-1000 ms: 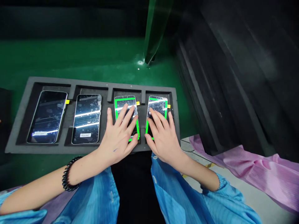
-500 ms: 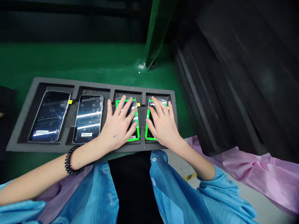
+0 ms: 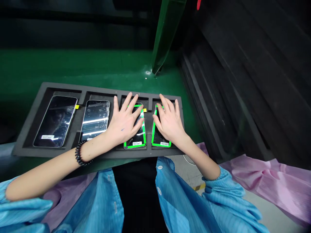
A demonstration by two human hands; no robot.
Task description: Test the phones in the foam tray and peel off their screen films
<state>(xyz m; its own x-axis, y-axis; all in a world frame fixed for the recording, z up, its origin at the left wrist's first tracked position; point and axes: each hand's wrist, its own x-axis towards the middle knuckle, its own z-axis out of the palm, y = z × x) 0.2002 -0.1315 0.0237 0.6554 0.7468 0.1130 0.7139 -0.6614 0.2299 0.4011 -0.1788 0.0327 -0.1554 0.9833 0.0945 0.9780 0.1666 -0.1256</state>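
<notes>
A black foam tray (image 3: 80,153) holds several smartphones in a row of pockets. My left hand (image 3: 125,123) lies with spread fingers over the third phone (image 3: 135,142), whose screen shows a green border. Over the rightmost phone (image 3: 161,142), also lit with a green border, is my right hand (image 3: 170,119), fingers apart. Each hand partly hides the phone under it. Two phones with dark screens, the leftmost phone (image 3: 54,121) and the second phone (image 3: 96,118), lie to the left, each with a white label near its lower end.
The tray rests on a green surface (image 3: 97,72). Behind it rises a green post (image 3: 166,38). Dark stacked panels (image 3: 233,90) stand close on the right. Pink fabric (image 3: 272,181) shows at lower right, and yellow tabs (image 3: 77,106) stick out beside some phones.
Both hands have shifted slightly up the phones, uncovering more of their lower ends and white labels. The view has moved a little; the phones stay in their pockets.
</notes>
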